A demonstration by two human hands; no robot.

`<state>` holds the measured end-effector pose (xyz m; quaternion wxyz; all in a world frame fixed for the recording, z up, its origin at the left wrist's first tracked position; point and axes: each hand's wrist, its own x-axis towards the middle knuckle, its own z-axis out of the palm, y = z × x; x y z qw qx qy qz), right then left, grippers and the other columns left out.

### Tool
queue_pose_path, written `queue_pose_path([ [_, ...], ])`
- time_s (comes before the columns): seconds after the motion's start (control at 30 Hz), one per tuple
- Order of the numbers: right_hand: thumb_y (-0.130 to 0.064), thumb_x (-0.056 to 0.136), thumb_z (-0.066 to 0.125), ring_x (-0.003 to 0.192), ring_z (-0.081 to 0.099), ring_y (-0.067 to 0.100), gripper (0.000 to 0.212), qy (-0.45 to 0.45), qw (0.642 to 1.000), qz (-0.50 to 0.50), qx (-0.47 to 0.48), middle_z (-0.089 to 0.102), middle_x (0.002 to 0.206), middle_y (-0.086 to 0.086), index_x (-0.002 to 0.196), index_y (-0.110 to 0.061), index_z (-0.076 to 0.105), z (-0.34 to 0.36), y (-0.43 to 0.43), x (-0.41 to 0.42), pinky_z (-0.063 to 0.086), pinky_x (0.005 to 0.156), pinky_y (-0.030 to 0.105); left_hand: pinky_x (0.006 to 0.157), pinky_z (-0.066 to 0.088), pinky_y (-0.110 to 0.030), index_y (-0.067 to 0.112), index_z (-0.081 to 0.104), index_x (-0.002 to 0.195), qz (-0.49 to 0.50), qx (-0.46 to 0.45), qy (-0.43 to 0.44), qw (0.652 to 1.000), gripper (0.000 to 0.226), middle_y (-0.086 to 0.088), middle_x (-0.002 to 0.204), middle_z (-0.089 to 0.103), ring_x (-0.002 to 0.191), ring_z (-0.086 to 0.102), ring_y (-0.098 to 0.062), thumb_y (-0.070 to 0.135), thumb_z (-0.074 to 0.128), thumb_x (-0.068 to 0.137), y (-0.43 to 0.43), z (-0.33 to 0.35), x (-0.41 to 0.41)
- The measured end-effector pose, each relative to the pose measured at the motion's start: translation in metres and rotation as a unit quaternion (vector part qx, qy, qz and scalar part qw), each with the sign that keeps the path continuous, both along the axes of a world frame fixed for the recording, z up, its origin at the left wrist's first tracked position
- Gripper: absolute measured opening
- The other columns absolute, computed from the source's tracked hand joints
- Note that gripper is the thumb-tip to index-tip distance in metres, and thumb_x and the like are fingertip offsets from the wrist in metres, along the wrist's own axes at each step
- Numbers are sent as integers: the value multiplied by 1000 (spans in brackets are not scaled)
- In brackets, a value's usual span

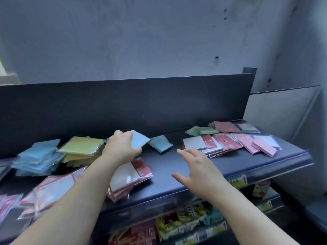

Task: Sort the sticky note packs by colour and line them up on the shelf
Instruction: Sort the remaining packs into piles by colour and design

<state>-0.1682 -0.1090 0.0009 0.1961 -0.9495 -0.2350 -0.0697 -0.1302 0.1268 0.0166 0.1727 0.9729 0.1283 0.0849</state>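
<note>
- Two hands over the dark shelf [169,167]. The bare strip at centre, between the left and right piles, is the only open room.
- left hand [122,147]: fingers and thumb curled round one light blue pack [140,141], which is lifted and tilted near the back panel [123,103].
- right hand [198,167]: fingers spread and relaxed, holding nothing, above the bare strip near the front lip [203,187].
- One teal pack [160,143] lies flat just right of the held one, apart from it.
- Two green packs [201,130] at back right, overlapping.
- Blue stack [38,158] far left, with the yellow stack [81,147] touching it on its right. Both are too blurred to count.
- Red-and-white stack [131,175] partly under the left forearm, its lower corner close to the front lip.
- Red-bordered packs [53,188] front left, fanned out, count unclear.
- Right side: red-and-white spread [212,142], several overlapping; pink packs [256,144] crowd the shelf's right end; dark red packs [223,126] sit behind them.
- Snack bags [191,220] on the tier below.
</note>
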Motion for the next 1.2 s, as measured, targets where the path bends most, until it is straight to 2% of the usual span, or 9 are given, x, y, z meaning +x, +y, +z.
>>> queue_pose_path([
  [0.17,-52,89,54,134,30,12,70,-7,999,32,-3,34,145,-7,148,-24,28,-4,-41,26,27,111,29,97,42,-36,24,39,143,32,-9,3,999,68,-7,140,36,128,41,-26,43,62,81,-36,-4,9],
  [0.33,-51,90,53,134,30,13,70,-1,997,76,-7,34,145,-6,149,-24,26,-5,-47,49,26,112,28,99,42,-38,23,40,142,77,-6,27,997,68,-8,139,36,129,40,-27,42,62,81,-38,-5,11],
  [0.6,-52,91,51,135,28,12,70,11,994,102,-23,31,148,-7,149,-25,24,-17,-27,91,24,112,25,94,40,-38,18,47,132,118,44,40,991,53,-12,131,42,121,43,-34,38,57,84,-11,0,40],
  [0.73,-52,90,52,134,31,13,70,23,993,109,-48,33,146,-6,149,-25,26,-22,-5,116,27,110,25,99,42,-37,17,46,134,115,52,79,989,55,-15,129,47,119,47,-34,41,54,84,13,-3,60],
  [0.83,-52,90,52,132,33,13,68,22,993,99,-53,35,143,-6,148,-25,29,-21,11,138,30,108,25,96,43,-37,16,52,123,100,45,111,988,47,-13,121,53,117,50,-32,40,51,83,26,-6,69],
  [0.9,-52,89,53,131,34,15,67,26,994,90,-51,38,142,-5,147,-25,31,-20,24,150,32,106,26,101,40,-37,14,53,121,93,54,120,987,43,-15,127,51,125,44,-32,36,50,83,30,-4,73],
  [1.03,-58,88,49,134,33,20,71,61,993,67,-71,35,146,-1,147,-24,29,-25,56,166,35,107,34,116,23,-40,16,39,142,68,97,130,984,58,-15,153,26,142,23,-32,37,49,88,33,-1,73],
  [1.13,-64,83,52,128,39,25,75,72,991,44,-103,39,140,4,144,-23,33,-29,74,172,40,101,36,116,23,-38,17,37,143,37,118,103,987,59,-13,153,27,142,23,-31,39,49,90,31,3,67],
  [1.2,-60,80,57,121,42,27,72,79,989,33,-121,43,131,5,139,-23,38,-31,79,174,44,94,36,115,24,-38,16,38,141,6,128,91,988,58,-13,152,28,141,25,-30,40,49,90,27,5,65],
])
